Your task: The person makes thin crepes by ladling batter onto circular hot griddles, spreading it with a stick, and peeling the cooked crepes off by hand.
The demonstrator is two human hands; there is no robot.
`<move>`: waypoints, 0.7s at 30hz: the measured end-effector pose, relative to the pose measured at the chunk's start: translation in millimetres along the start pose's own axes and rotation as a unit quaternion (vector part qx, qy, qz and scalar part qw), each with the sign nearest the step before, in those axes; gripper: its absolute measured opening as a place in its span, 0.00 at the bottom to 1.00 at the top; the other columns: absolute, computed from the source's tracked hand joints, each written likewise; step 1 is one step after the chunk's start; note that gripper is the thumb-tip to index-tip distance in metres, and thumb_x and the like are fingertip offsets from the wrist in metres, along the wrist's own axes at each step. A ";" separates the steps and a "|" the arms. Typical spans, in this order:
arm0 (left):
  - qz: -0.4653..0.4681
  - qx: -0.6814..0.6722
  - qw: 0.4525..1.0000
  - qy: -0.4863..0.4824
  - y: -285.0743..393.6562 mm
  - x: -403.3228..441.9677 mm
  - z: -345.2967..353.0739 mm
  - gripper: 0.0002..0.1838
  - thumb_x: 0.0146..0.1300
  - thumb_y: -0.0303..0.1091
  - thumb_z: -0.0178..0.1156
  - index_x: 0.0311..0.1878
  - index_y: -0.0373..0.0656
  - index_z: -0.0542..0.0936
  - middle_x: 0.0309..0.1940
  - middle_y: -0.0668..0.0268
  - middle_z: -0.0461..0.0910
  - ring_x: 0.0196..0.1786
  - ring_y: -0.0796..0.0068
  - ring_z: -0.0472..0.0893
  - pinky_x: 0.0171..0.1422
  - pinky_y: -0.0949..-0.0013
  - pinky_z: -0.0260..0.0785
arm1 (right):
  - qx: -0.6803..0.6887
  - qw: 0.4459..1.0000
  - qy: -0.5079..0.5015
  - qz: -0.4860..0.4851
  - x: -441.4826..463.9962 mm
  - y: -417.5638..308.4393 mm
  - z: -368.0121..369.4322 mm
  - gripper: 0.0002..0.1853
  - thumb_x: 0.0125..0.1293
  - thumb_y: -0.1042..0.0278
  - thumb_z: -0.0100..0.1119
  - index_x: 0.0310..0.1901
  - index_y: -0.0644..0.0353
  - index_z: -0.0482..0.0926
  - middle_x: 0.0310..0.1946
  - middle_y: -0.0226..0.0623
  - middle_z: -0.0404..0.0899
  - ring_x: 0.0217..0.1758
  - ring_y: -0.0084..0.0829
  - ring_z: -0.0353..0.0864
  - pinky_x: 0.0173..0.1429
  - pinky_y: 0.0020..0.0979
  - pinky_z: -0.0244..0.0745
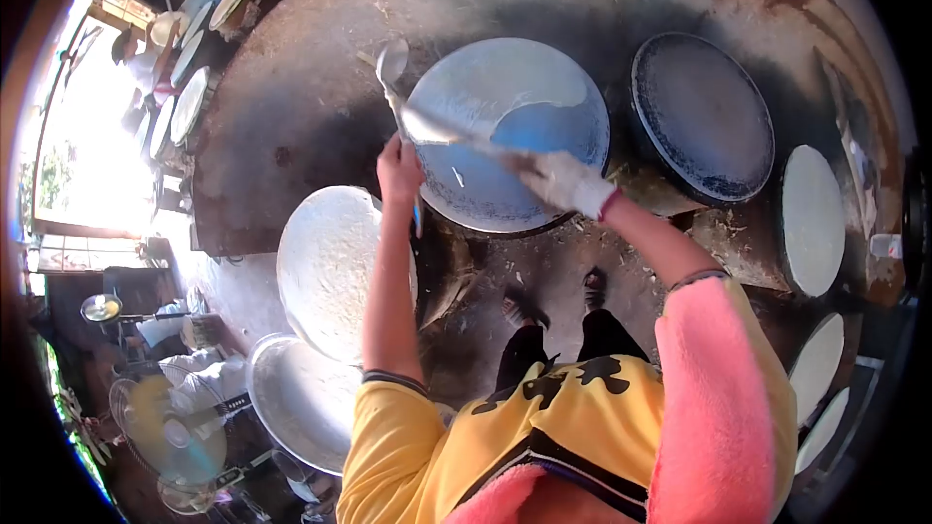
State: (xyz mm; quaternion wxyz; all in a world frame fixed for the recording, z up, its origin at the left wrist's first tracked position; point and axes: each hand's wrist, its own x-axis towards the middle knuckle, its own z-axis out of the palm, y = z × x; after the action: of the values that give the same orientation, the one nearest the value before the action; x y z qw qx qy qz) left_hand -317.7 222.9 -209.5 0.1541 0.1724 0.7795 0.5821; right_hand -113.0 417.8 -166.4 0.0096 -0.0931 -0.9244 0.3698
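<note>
My left hand (399, 171) is closed around the handle of a ladle (393, 62), whose bowl points away from me beside the far left rim of a large round griddle (476, 199). Pale batter (529, 73) covers the far part of the griddle, leaving darker metal bare nearer me. In a white glove, my right hand (561, 182) grips a long flat spatula (451, 128) that reaches left over the griddle. Its blade crosses close to the ladle's neck; whether they touch I cannot tell. A wide pan (335, 272) with whitish contents stands below my left forearm.
A second dark griddle (701, 116) sits to the right. Large pale discs (814, 220) lean along the right side. At lower left are a metal basin (301, 403) and a fan (175, 427). A person (146, 66) is at far left, near more pale discs.
</note>
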 end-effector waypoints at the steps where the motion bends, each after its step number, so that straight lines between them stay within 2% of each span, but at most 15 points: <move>1: 0.002 0.042 0.999 0.031 -9.3 -12.1 4.9 0.13 0.65 0.33 0.48 0.44 0.37 0.78 0.18 0.63 0.74 0.19 0.74 0.74 0.25 0.69 0.65 | -0.063 0.991 -0.107 0.054 -9.7 6.6 3.3 0.21 0.65 0.50 0.49 0.49 0.58 0.78 0.43 0.51 0.78 0.47 0.49 0.78 0.51 0.42 0.72; 2: 0.100 0.178 0.975 0.085 -14.3 -34.1 8.5 0.17 0.65 0.34 0.49 0.53 0.37 0.75 0.26 0.53 0.79 0.28 0.60 0.79 0.34 0.63 0.70 | -0.019 0.998 -0.064 0.022 -23.7 14.0 4.3 0.21 0.65 0.51 0.49 0.51 0.57 0.77 0.45 0.50 0.78 0.48 0.47 0.78 0.53 0.41 0.72; 3: 0.104 0.232 0.961 0.107 -13.4 -63.3 10.6 0.20 0.65 0.35 0.49 0.58 0.38 0.72 0.36 0.47 0.79 0.39 0.49 0.79 0.43 0.58 0.70 | 0.027 0.999 -0.019 -0.014 -36.6 21.8 3.6 0.21 0.65 0.52 0.50 0.53 0.56 0.76 0.46 0.48 0.78 0.50 0.46 0.78 0.55 0.39 0.71; 4: 0.126 0.320 0.931 0.123 -23.4 -88.9 8.0 0.23 0.65 0.36 0.49 0.63 0.40 0.67 0.39 0.48 0.78 0.42 0.47 0.78 0.43 0.56 0.70 | 0.078 0.995 0.028 -0.049 -44.7 24.2 3.6 0.21 0.65 0.54 0.50 0.55 0.56 0.74 0.48 0.47 0.78 0.51 0.44 0.77 0.56 0.37 0.71; 5: 0.054 0.400 0.910 0.094 -22.8 -116.8 3.6 0.25 0.65 0.37 0.49 0.66 0.42 0.63 0.41 0.49 0.77 0.41 0.48 0.78 0.42 0.54 0.70 | 0.132 0.991 0.016 0.022 -43.0 18.4 -0.2 0.21 0.66 0.56 0.51 0.58 0.54 0.73 0.50 0.44 0.78 0.54 0.41 0.76 0.60 0.35 0.68; 8: -0.047 0.551 0.831 0.059 -17.0 -183.9 0.4 0.29 0.66 0.37 0.50 0.69 0.46 0.56 0.38 0.52 0.75 0.36 0.50 0.79 0.36 0.52 0.70 | 0.090 0.994 -0.051 -0.037 -18.8 55.4 21.7 0.22 0.66 0.55 0.51 0.59 0.55 0.72 0.50 0.45 0.78 0.53 0.41 0.77 0.58 0.35 0.69; 11: -0.016 0.565 0.819 0.095 -38.6 -233.9 5.0 0.31 0.65 0.38 0.50 0.70 0.46 0.54 0.37 0.54 0.74 0.33 0.51 0.79 0.33 0.52 0.70 | 0.136 0.988 -0.060 -0.040 -29.5 42.2 -11.4 0.22 0.68 0.58 0.45 0.63 0.53 0.67 0.58 0.51 0.70 0.57 0.46 0.73 0.60 0.36 0.68; 12: -0.052 0.568 0.817 0.082 -30.8 -248.3 14.4 0.31 0.65 0.37 0.51 0.69 0.46 0.54 0.37 0.54 0.74 0.32 0.52 0.79 0.33 0.53 0.70 | 0.151 0.985 -0.070 -0.041 -32.4 38.7 -15.8 0.23 0.69 0.60 0.43 0.64 0.53 0.66 0.60 0.53 0.67 0.58 0.48 0.71 0.61 0.36 0.67; 13: -0.079 0.552 0.826 0.079 -22.5 -260.6 25.5 0.31 0.65 0.37 0.49 0.70 0.47 0.54 0.39 0.54 0.74 0.34 0.51 0.79 0.34 0.52 0.70 | 0.102 0.991 -0.075 -0.030 -29.9 36.1 -9.7 0.22 0.68 0.63 0.45 0.63 0.53 0.67 0.57 0.51 0.71 0.53 0.47 0.75 0.57 0.38 0.71; 16: -0.117 0.534 0.834 0.080 -13.3 -292.6 51.3 0.30 0.66 0.36 0.48 0.70 0.48 0.54 0.39 0.54 0.74 0.33 0.47 0.78 0.34 0.50 0.70 | 0.373 0.902 -0.205 0.067 -51.9 -3.2 -11.3 0.22 0.68 0.63 0.46 0.62 0.56 0.67 0.51 0.50 0.76 0.52 0.42 0.77 0.54 0.37 0.72; 17: -0.116 0.518 0.843 0.082 -17.1 -303.8 56.2 0.30 0.66 0.36 0.48 0.70 0.48 0.53 0.40 0.54 0.74 0.34 0.47 0.78 0.35 0.50 0.70 | 0.397 0.895 -0.152 0.131 -49.4 15.7 19.9 0.22 0.67 0.64 0.47 0.62 0.58 0.67 0.48 0.50 0.77 0.51 0.41 0.77 0.52 0.36 0.74; 18: -0.107 0.500 0.856 0.080 -22.1 -312.1 59.2 0.31 0.66 0.37 0.49 0.70 0.48 0.53 0.41 0.53 0.74 0.34 0.47 0.78 0.35 0.50 0.70 | 0.327 0.938 -0.071 0.086 -56.5 27.6 23.1 0.22 0.67 0.64 0.47 0.62 0.59 0.66 0.50 0.51 0.76 0.52 0.42 0.77 0.52 0.36 0.74; 19: -0.112 0.473 0.870 0.082 -19.1 -320.1 61.0 0.29 0.64 0.33 0.51 0.69 0.47 0.59 0.39 0.52 0.76 0.31 0.49 0.78 0.35 0.56 0.71 | 0.248 0.968 0.013 0.041 -69.4 39.1 21.9 0.23 0.67 0.64 0.47 0.62 0.59 0.66 0.51 0.52 0.75 0.53 0.43 0.76 0.52 0.36 0.74; 20: -0.059 0.400 0.911 0.083 -24.8 -323.3 59.1 0.28 0.64 0.32 0.51 0.68 0.47 0.60 0.36 0.53 0.76 0.30 0.52 0.77 0.34 0.58 0.71 | 0.160 0.982 0.098 -0.005 -82.5 44.6 21.6 0.23 0.67 0.65 0.47 0.63 0.60 0.65 0.53 0.52 0.73 0.53 0.44 0.76 0.52 0.36 0.74; 21: -0.001 0.324 0.942 0.081 -32.8 -325.1 47.8 0.27 0.64 0.31 0.52 0.67 0.46 0.62 0.33 0.54 0.76 0.28 0.55 0.76 0.34 0.60 0.70 | 0.112 0.986 0.055 0.113 -96.0 43.6 26.6 0.23 0.67 0.50 0.47 0.60 0.50 0.71 0.52 0.47 0.76 0.54 0.44 0.76 0.57 0.37 0.69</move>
State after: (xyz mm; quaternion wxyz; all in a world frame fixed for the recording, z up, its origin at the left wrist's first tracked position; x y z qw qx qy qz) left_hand -9.3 109.4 -241.3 0.0269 0.1642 0.9363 0.3094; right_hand -13.8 413.4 -210.7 0.0292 -0.2154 -0.8588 0.4639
